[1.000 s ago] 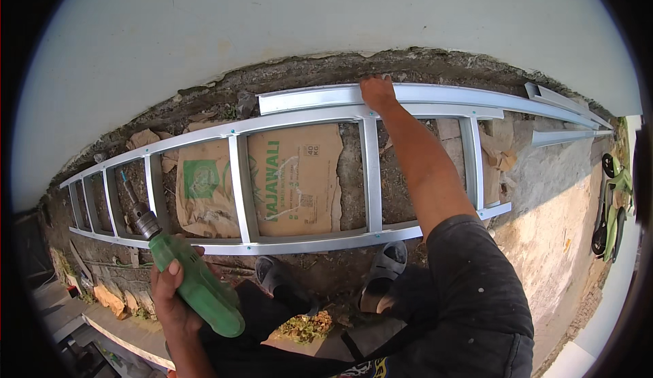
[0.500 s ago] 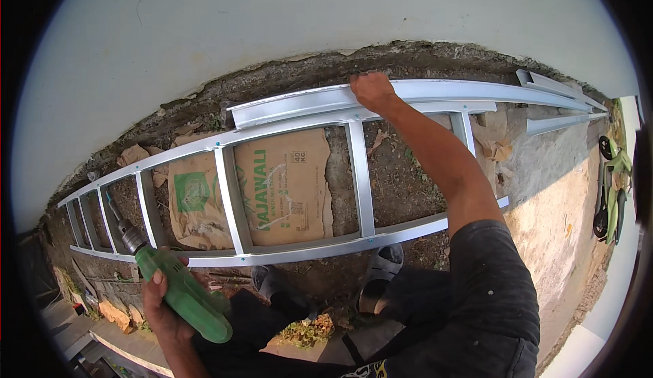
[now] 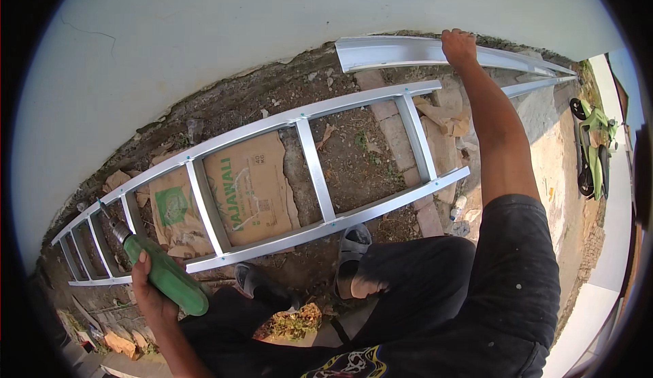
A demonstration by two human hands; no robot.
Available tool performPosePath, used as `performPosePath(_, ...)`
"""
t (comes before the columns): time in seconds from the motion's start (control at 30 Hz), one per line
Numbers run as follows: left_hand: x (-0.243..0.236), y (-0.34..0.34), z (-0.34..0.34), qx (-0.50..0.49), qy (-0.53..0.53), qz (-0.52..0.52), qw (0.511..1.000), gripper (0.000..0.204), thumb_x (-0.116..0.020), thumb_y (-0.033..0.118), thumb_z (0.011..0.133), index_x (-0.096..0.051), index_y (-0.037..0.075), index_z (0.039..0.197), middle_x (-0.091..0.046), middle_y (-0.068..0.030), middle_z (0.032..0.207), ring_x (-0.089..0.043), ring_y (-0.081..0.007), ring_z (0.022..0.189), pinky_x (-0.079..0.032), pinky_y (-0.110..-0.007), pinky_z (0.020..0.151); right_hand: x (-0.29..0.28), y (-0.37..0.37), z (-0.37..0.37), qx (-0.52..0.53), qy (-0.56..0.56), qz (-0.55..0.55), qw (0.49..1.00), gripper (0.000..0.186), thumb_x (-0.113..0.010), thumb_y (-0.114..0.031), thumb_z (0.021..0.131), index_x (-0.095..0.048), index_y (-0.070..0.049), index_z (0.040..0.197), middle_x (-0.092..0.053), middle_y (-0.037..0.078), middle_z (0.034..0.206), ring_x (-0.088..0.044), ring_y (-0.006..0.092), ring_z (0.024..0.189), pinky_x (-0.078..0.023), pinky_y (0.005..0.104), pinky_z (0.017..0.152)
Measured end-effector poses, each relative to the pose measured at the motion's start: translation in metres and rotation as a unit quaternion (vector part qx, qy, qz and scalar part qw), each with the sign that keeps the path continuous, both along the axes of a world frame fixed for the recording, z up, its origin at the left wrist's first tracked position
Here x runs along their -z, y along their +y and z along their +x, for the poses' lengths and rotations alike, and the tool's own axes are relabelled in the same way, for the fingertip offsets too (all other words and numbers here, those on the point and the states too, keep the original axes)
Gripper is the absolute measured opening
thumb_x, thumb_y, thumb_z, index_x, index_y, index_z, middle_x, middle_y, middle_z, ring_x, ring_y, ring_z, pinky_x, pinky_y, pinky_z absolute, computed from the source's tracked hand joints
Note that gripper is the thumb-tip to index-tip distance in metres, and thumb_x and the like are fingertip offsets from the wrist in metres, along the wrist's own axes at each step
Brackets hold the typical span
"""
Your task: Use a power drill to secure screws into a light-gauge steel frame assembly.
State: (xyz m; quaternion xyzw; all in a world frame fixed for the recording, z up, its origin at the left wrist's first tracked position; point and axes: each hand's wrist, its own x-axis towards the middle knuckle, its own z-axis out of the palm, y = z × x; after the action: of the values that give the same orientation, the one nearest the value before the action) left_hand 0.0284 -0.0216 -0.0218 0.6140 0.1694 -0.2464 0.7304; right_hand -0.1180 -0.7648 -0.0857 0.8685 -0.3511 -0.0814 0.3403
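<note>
My left hand is wrapped round a green power drill, whose chuck and bit point up to the far left over the frame. At the upper right my right hand grips the top edge of a long silver metal channel, which lies along the foot of the wall. A ladder-like silver metal frame with several crosspieces lies on the ground between my feet and the wall. Small greenish screw heads show at its joints. The channel is apart from the frame.
A flattened brown paper sack lies on the dirt under the frame. More metal channels lie at the right. The pale wall bounds the far side. A green motorbike stands at the far right, and a plastic bottle lies beyond the frame's end.
My right hand has moved right with the channel, carrying its near end away from the frame's far rail. My right foot has shifted, and the drill stays in my left hand.
</note>
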Motion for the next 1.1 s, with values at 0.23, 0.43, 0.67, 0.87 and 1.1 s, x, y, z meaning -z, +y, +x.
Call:
performPosePath(0.23,-0.020,-0.019,0.003,-0.003,-0.027,-0.008,1.000,0.046,-0.072,0.036,0.088,-0.058,0.003,0.117,-0.066,-0.0137,0.103,-0.068,-0.0277,0.078,-0.058,-0.043,0.070,-0.020,0.127,0.011,-0.046,-0.139,0.308,0.940,0.030,-0.067,-0.023,0.086,-0.065,-0.003,0.107,-0.070,0.026,0.106,-0.067,0.0422,0.102,-0.054,0.0519,0.088)
performPosePath(0.43,-0.035,-0.034,-0.004,0.010,-0.020,-0.058,0.998,0.047,-0.073,0.035,0.088,-0.057,0.003,0.118,-0.065,-0.0149,0.105,-0.068,-0.0301,0.079,-0.058,-0.044,0.071,0.137,0.300,-0.001,-0.028,-0.071,0.523,0.849,0.064,-0.075,-0.043,0.083,-0.062,0.002,0.126,-0.066,0.029,0.117,-0.064,0.0423,0.112,-0.052,0.0483,0.096)
performPosePath(0.67,-0.025,-0.009,-0.004,-0.008,-0.025,-0.076,0.997,0.044,-0.075,0.029,0.087,-0.055,0.005,0.117,-0.065,-0.0135,0.103,-0.068,-0.0299,0.077,-0.059,-0.045,0.070,0.258,0.400,-0.050,0.176,-0.284,0.582,0.741,0.094,-0.086,-0.052,0.070,-0.051,0.017,0.123,-0.063,0.038,0.114,-0.065,0.0492,0.107,-0.053,0.0497,0.092)
performPosePath(0.87,-0.025,0.006,-0.008,-0.025,-0.011,-0.063,0.998,0.037,-0.076,0.022,0.084,-0.058,0.004,0.111,-0.063,-0.0095,0.094,-0.067,-0.0203,0.074,-0.061,-0.039,0.068,0.268,0.422,-0.024,0.198,-0.318,0.720,0.585,0.071,-0.091,-0.025,0.067,-0.058,0.008,0.120,-0.068,0.019,0.107,-0.066,0.0306,0.094,-0.053,0.0422,0.083)
performPosePath(1.1,-0.032,0.013,-0.009,-0.063,-0.006,-0.093,0.994,0.064,-0.083,0.018,0.077,-0.048,-0.004,0.126,-0.063,-0.0105,0.099,-0.065,-0.0183,0.083,-0.057,-0.035,0.068,0.331,0.399,-0.039,0.146,-0.359,0.639,0.664,0.068,-0.082,-0.008,0.059,-0.059,0.004,0.122,-0.067,0.019,0.112,-0.066,0.0334,0.102,-0.052,0.0430,0.091)
